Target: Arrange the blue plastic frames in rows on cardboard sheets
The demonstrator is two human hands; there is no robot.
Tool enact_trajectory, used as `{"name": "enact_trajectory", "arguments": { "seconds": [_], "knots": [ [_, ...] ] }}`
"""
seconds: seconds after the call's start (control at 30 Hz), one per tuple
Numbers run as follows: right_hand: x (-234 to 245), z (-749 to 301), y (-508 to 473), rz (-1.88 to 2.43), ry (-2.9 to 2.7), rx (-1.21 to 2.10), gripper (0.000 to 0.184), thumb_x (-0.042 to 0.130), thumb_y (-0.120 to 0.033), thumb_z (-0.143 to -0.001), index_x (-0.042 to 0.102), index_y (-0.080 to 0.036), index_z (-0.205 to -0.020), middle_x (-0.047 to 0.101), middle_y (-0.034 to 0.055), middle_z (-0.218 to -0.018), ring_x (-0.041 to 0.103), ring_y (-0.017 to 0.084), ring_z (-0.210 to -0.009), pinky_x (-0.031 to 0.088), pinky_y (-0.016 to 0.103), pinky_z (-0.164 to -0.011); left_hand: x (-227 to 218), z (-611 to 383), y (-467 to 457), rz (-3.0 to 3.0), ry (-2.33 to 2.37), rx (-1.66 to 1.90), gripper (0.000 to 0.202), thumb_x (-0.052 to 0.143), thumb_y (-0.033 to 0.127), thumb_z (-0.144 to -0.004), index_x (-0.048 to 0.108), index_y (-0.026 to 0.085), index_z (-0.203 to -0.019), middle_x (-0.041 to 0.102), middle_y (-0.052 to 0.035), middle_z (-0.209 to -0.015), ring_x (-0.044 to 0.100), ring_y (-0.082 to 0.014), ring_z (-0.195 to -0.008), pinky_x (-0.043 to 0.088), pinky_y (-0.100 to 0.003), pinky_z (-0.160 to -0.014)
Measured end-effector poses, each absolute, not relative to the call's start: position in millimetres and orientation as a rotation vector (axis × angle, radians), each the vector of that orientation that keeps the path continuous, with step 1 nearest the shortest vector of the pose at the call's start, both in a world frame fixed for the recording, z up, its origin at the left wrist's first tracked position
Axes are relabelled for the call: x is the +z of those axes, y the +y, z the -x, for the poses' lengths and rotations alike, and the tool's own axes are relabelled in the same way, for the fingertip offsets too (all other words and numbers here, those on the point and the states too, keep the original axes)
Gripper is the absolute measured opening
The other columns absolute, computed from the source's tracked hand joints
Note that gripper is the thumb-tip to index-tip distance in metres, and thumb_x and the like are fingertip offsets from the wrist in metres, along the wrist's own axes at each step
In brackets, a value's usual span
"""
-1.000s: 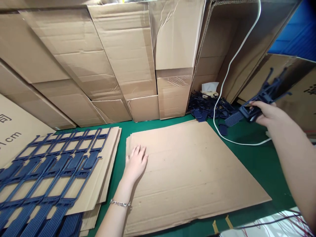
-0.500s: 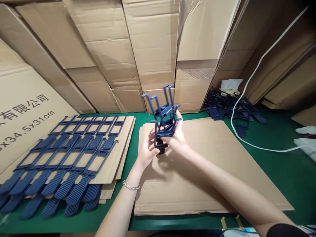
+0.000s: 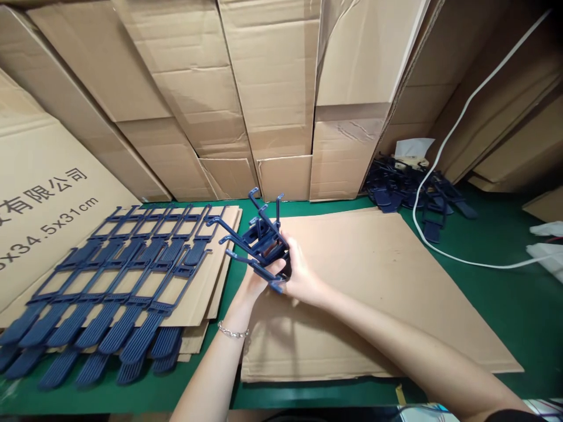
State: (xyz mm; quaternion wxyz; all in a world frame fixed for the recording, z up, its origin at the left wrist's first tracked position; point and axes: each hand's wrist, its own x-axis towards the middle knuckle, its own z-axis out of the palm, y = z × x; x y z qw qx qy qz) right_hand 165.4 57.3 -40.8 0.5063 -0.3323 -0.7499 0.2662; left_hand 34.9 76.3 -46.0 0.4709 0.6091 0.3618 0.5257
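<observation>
A bundle of dark blue plastic frames (image 3: 266, 243) with hooked prongs is held between my two hands, above the left part of a flat cardboard sheet (image 3: 352, 305). My left hand (image 3: 259, 278), with a chain bracelet on its wrist, grips the bundle from below and the left. My right hand (image 3: 301, 272) is wrapped round its right side. The prongs point up and to the left. Some of the fingers are hidden behind the plastic. Similar blue frames with ribbed paddle ends (image 3: 141, 340) lie in overlapping rows on cardboard sheets at the left.
A loose pile of blue plastic parts (image 3: 391, 187) lies at the back right. Beside it a white cable (image 3: 416, 217) loops across the green table (image 3: 497, 316). Cardboard boxes (image 3: 272, 76) form a wall behind, and a printed carton (image 3: 44, 193) stands at the left.
The bundle has tipped over to the left and come lower, its prongs now leaning left instead of up. My right hand has moved left and down with it.
</observation>
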Motion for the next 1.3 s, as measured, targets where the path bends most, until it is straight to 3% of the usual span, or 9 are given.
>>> {"name": "enact_trajectory", "arguments": {
  "seconds": [0.17,0.3,0.37,0.47,0.63,0.8,1.03,1.17,1.3],
  "knots": [
    [-38.5,-170.3,57.2,0.751,-1.813,0.905,0.107,0.078,-0.040,-0.051,0.018,-0.022,-0.138,0.025,0.0122,-0.138,0.023,0.028,-0.129,0.025,0.045,-0.105,-43.6,-39.2,77.7,-1.241,0.995,1.428,0.039,0.069,0.041,-0.068,0.065,0.014,-0.096,0.064,-0.0105,-0.101,0.057,-0.0283,-0.101,0.044,-0.040,-0.091],
    [-39.0,-169.3,63.4,0.826,-1.490,1.293,0.045,0.062,-0.039,-0.070,0.055,-0.018,-0.109,0.052,0.0078,-0.114,0.049,0.021,-0.106,0.037,0.036,-0.095,-35.2,-40.3,78.9,-0.946,1.005,1.519,0.036,0.071,0.037,-0.067,0.062,0.016,-0.096,0.066,-0.0074,-0.093,0.062,-0.0223,-0.087,0.049,-0.033,-0.080],
    [-41.6,-167.6,66.5,0.920,-1.267,1.401,0.027,0.057,-0.036,-0.072,0.061,-0.017,-0.091,0.058,0.0049,-0.099,0.055,0.017,-0.090,0.041,0.032,-0.086,-34.1,-40.8,80.2,-0.798,0.958,1.520,0.037,0.073,0.033,-0.064,0.061,0.019,-0.095,0.066,-0.0041,-0.086,0.063,-0.0186,-0.077,0.050,-0.030,-0.073],
    [-46.0,-166.6,69.5,0.988,-1.136,1.473,0.021,0.057,-0.035,-0.070,0.059,-0.016,-0.079,0.060,0.0011,-0.078,0.054,0.013,-0.071,0.043,0.027,-0.071,-36.1,-40.6,81.7,-0.751,0.915,1.450,0.032,0.075,0.029,-0.062,0.061,0.018,-0.089,0.066,-0.0021,-0.077,0.062,-0.0161,-0.068,0.050,-0.027,-0.068],
    [-51.6,-169.9,73.5,0.976,-0.979,1.677,0.019,0.060,-0.035,-0.065,0.053,-0.017,-0.069,0.051,-0.0048,-0.057,0.047,0.008,-0.052,0.038,0.021,-0.054,-39.4,-34.5,79.3,-0.816,0.885,1.277,0.038,0.079,0.024,-0.058,0.063,0.016,-0.091,0.067,-0.0042,-0.084,0.062,-0.0169,-0.074,0.050,-0.026,-0.071],
    [-52.2,-176.6,79.9,0.911,-0.804,1.855,0.017,0.060,-0.029,-0.061,0.056,-0.016,-0.071,0.059,-0.0011,-0.065,0.054,0.011,-0.061,0.043,0.022,-0.059,-41.2,-30.4,77.6,-0.864,0.863,1.039,0.041,0.081,0.026,-0.055,0.066,0.012,-0.091,0.067,-0.0120,-0.092,0.063,-0.0270,-0.083,0.051,-0.036,-0.076],
    [-49.1,-185.2,83.1,0.894,-0.627,1.948,0.021,0.051,-0.019,-0.068,0.061,-0.015,-0.086,0.062,-0.0001,-0.070,0.057,0.010,-0.065,0.046,0.020,-0.061,-39.1,-39.3,78.2,-0.845,0.833,1.050,0.042,0.078,0.020,-0.058,0.064,0.017,-0.098,0.065,-0.0075,-0.101,0.059,-0.0257,-0.095,0.047,-0.036,-0.087],
    [-45.5,-189.5,82.1,0.866,-0.625,1.943,0.017,0.048,-0.021,-0.073,0.058,-0.015,-0.085,0.062,0.0014,-0.071,0.058,0.012,-0.061,0.048,0.023,-0.057,-37.7,-38.4,79.1,-0.778,0.827,1.018,0.040,0.074,0.020,-0.062,0.063,0.014,-0.099,0.065,-0.0101,-0.098,0.062,-0.0252,-0.084,0.052,-0.038,-0.077],
    [-46.5,-199.5,90.4,0.889,-0.617,1.878,0.018,0.041,-0.030,-0.079,0.051,-0.017,-0.082,0.060,0.0031,-0.064,0.058,0.015,-0.054,0.048,0.027,-0.049,-34.0,-29.6,81.2,-0.702,0.862,1.135,0.057,0.070,0.011,-0.061,0.053,0.021,-0.115,0.063,-0.0076,-0.100,0.062,-0.0192,-0.075,0.053,-0.026,-0.056]
  ]
}}
